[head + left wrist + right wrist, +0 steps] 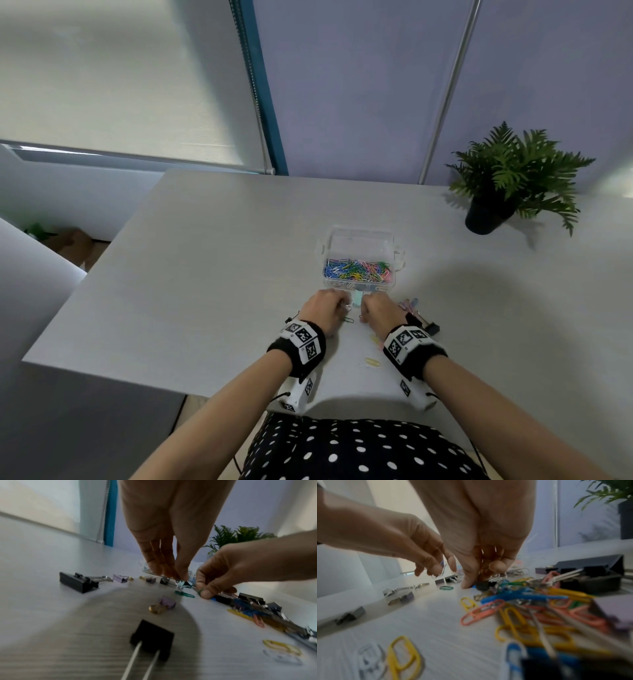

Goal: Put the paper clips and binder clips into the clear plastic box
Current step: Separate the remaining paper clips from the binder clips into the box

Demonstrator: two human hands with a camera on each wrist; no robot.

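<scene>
The clear plastic box [359, 240] stands open mid-table, with many coloured paper clips in it. Both hands are down on the table just in front of it. My left hand [327, 308] [178, 576] pinches a small light blue binder clip [186, 584] with thumb and fingertips. My right hand [376, 313] [204, 591] has its fingers curled and pinches a green paper clip [199, 591] at the table top. Another green paper clip [185, 594] [446, 587] lies flat between the hands. What the right palm holds is hidden.
Loose binder clips lie left of the hands: a big black one [77, 582], purple ones [167, 602], and a black one [152, 638] near the wrist. A tangle of paper clips [530, 601] and black binder clips [428, 327] lies on the right. A potted plant [507, 185] stands far right.
</scene>
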